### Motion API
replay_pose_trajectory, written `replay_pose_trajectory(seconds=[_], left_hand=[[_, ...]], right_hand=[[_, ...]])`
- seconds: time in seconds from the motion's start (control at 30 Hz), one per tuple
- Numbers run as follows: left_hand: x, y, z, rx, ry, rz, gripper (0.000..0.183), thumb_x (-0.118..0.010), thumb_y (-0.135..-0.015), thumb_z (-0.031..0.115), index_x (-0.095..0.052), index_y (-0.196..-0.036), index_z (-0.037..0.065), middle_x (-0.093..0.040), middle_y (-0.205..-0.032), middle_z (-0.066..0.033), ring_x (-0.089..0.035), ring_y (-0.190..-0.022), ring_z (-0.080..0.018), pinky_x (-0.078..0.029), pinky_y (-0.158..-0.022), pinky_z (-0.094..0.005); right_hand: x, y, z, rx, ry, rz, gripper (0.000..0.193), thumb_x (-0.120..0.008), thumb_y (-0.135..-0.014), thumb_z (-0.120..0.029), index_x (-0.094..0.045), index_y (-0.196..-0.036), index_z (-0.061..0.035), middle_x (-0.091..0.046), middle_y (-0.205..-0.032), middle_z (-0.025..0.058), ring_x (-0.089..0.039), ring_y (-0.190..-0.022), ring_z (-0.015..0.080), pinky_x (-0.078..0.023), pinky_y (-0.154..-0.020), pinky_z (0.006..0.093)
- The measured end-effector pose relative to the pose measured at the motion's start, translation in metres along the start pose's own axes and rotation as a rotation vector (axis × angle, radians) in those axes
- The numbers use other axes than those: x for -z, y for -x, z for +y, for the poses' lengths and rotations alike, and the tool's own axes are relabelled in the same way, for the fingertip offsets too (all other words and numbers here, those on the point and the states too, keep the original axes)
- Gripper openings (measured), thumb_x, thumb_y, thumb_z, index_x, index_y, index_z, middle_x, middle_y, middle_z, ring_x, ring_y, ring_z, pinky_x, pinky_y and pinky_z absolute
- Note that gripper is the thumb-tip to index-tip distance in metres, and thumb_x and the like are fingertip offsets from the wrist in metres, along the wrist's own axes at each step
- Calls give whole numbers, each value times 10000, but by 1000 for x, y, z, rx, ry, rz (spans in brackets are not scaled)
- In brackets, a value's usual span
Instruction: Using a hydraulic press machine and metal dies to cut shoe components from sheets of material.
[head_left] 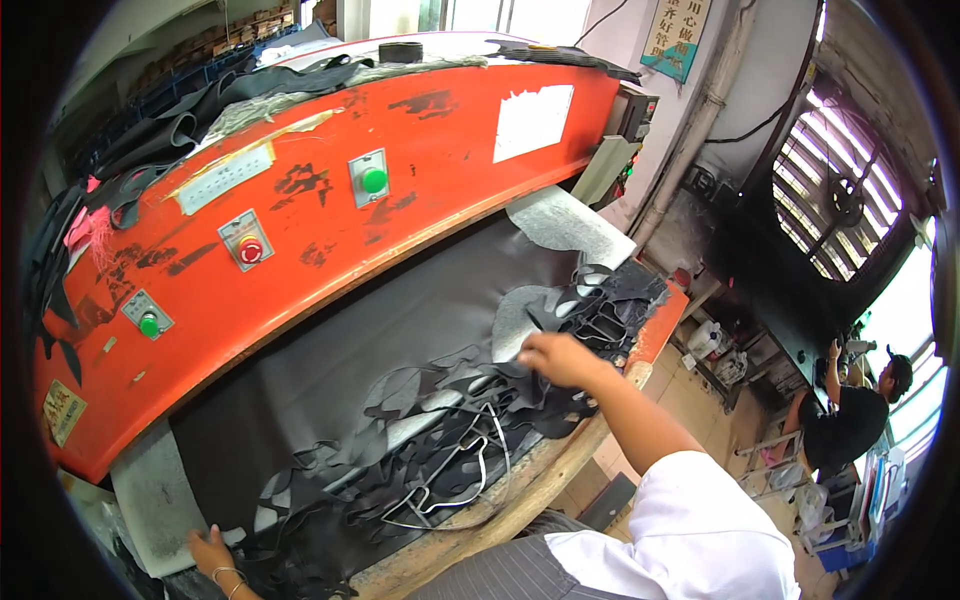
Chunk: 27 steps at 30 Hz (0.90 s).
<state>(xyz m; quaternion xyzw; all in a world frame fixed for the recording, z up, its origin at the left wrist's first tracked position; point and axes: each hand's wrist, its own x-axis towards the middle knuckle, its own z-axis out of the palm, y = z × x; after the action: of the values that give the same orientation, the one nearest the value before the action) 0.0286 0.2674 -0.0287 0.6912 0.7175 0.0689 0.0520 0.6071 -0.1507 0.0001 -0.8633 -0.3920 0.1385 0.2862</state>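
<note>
A wide sheet of black leather-like material point(330, 340) lies on the press bed, with many cut-out holes and ragged scraps point(440, 375) along its near side. My right hand point(562, 360) is closed over the scraps at the right; whatever its fingers grip is hidden. At the near left corner, my left hand point(212, 555), with bracelets on its wrist, rests with fingers slightly apart by the sheet's edge. A metal cutting die point(480, 460), a thin curved outline frame, lies on the scraps between my hands. Another dark frame point(600, 325) sits right of my right hand.
The red press beam point(320, 190) spans above the bed, carrying green buttons point(374, 180) and a red button point(250, 249). A worn wooden edge point(530, 500) borders the bed's near side. At far right, a person in black point(850, 425) sits at a dark bench.
</note>
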Motion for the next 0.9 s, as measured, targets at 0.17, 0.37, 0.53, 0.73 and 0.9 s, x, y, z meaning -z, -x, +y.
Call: replay_pose_trajectory(seconds=[0.17, 0.37, 0.53, 0.73, 0.9], left_hand=[[-6, 51, 56, -471, 238, 258, 461, -662, -865, 262, -547, -1239, 19, -581, -1190, -194, -546, -1125, -362, -429, -967, -429], [-19, 142, 168, -417, 126, -157, 668, -761, -725, 436, -467, -1254, 153, -302, -1517, -132, -171, -1442, -374, -168, -1018, -734], [-18, 184, 166, -534, 159, -175, 318, -716, -760, 147, -470, -959, 118, -295, -1510, -188, -170, -1437, -418, -159, -1032, -703], [-20, 210, 109, -539, 157, -174, 147, -597, -674, -8, -547, -787, 74, -595, -1075, -157, -548, -1040, -348, -395, -925, -460], [46, 229, 86, -545, 17, -584, 184, -598, -675, 58, -663, -829, 136, -632, -976, -104, -576, -1029, -284, -295, -1006, -503]], right_hand=[[86, -35, 66, -131, 186, 466, 414, -668, -856, -321, -617, -1132, -16, -638, -1127, 219, -585, -1101, 373, -466, -930, 427], [84, -73, 181, -629, 224, 333, 808, -796, -729, -390, -447, -1367, -38, -547, -1271, 264, -532, -1206, 381, -436, -1010, 407], [86, -76, 212, -504, 103, 340, 364, -750, -789, -362, -634, -920, -43, -684, -952, 195, -659, -911, 320, -496, -801, 408], [125, -17, 291, -373, 190, 652, 201, -738, -777, -222, -677, -898, -73, -691, -870, 128, -666, -848, 291, -505, -763, 394], [162, 25, 333, -475, 126, 555, 514, -776, -692, -124, -626, -1180, -65, -670, -982, 126, -654, -819, 235, -521, -736, 345]])
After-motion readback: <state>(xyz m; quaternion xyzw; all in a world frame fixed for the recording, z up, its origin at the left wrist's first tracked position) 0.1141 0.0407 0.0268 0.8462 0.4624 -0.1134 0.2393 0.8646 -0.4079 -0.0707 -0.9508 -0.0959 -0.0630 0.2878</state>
